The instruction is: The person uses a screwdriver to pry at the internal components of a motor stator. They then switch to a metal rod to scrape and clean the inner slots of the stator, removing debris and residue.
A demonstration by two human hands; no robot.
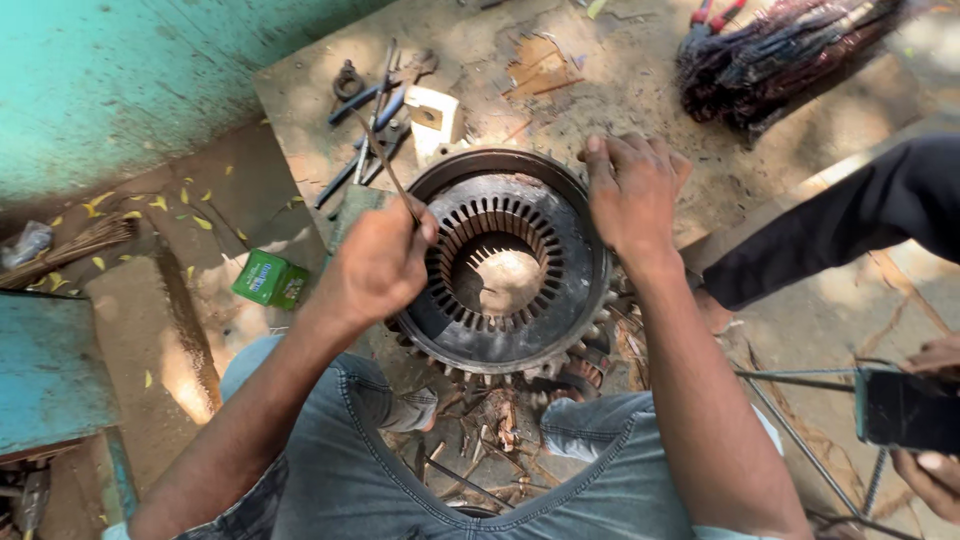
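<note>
My left hand (383, 262) is closed in a pinch around a thin metal rod (385, 160), whose lower end meets the slotted inner ring of the motor stator (505, 265) and whose upper end slants up and away over the bench. My right hand (632, 190) lies flat on the stator's far right rim, fingers spread and loosely curled over the edge, gripping nothing else. The stator sits on its side edge of the concrete slab (620, 80), just above my knees, its empty slots facing up at me. Beyond it lie pliers and other hand tools (365, 125) beside a small white block (435, 118). A bundle of dark stripped winding wire (780, 55) rests at the slab's far right corner. A small green box (268, 279) lies on the ground to my left. At the right edge, another person's hands hold a phone (905, 410).
</note>
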